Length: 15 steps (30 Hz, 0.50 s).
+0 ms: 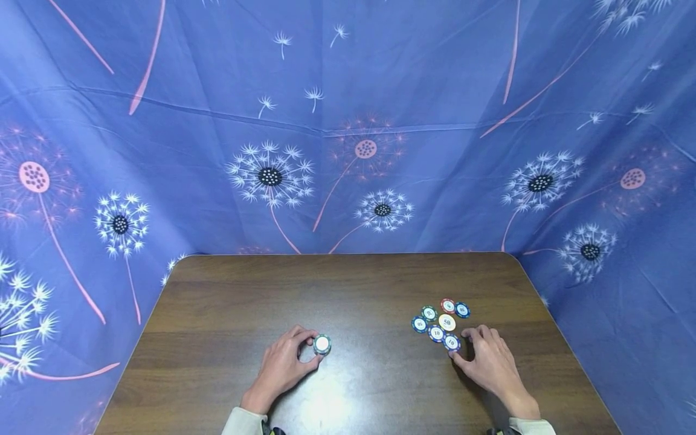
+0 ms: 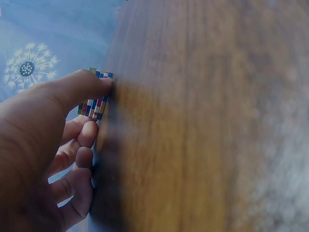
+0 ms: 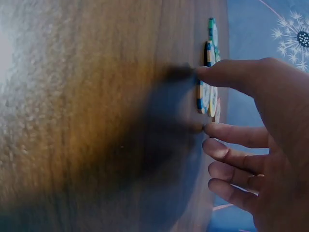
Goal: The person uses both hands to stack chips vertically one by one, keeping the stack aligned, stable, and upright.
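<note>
On the left side of the table, my left hand (image 1: pixel 284 364) pinches a short stack of poker chips (image 1: pixel 322 344) between thumb and fingers. The top chip is green-rimmed with a white centre. Seen edge-on in the left wrist view, the stack (image 2: pixel 93 102) shows several coloured layers. Over at the right, my right hand (image 1: pixel 492 361) is beside a loose group of flat chips, thumb tip right at the edge of the nearest blue chip (image 1: pixel 451 342). Its index fingertip lies close to the table, a little apart from that chip. Beyond it are a pale 50 chip (image 1: pixel 447 322) and another blue chip (image 1: pixel 437 333).
More chips lie in the same group: a red one (image 1: pixel 448 306), a green one (image 1: pixel 429 313) and two blue ones at its sides. The brown wooden table (image 1: pixel 261 284) has rounded far corners. A blue dandelion-print cloth (image 1: pixel 326 72) hangs behind and along both sides.
</note>
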Each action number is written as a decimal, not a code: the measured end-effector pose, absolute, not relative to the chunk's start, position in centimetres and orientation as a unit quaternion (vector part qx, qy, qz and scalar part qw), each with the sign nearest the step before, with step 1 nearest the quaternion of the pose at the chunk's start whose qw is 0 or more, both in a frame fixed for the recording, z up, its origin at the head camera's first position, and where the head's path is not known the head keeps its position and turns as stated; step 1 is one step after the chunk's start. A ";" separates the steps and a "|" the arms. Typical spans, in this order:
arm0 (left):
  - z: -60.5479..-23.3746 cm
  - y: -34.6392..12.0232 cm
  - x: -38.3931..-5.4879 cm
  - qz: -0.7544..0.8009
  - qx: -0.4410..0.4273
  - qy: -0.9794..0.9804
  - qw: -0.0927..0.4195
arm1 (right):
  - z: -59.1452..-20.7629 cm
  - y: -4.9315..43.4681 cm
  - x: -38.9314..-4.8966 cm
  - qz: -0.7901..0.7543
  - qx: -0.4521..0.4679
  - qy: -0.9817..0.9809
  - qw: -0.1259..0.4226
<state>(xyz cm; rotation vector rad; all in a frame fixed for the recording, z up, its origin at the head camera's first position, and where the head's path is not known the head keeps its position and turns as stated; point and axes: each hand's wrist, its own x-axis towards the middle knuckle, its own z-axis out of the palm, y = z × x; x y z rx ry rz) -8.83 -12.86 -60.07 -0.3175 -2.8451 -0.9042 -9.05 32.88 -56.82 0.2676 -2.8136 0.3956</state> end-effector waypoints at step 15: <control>-60.0 -12.9 -8.9 -0.305 -0.105 -0.944 0.066 | -56.9 32.8 -9.5 0.137 0.110 -0.975 0.138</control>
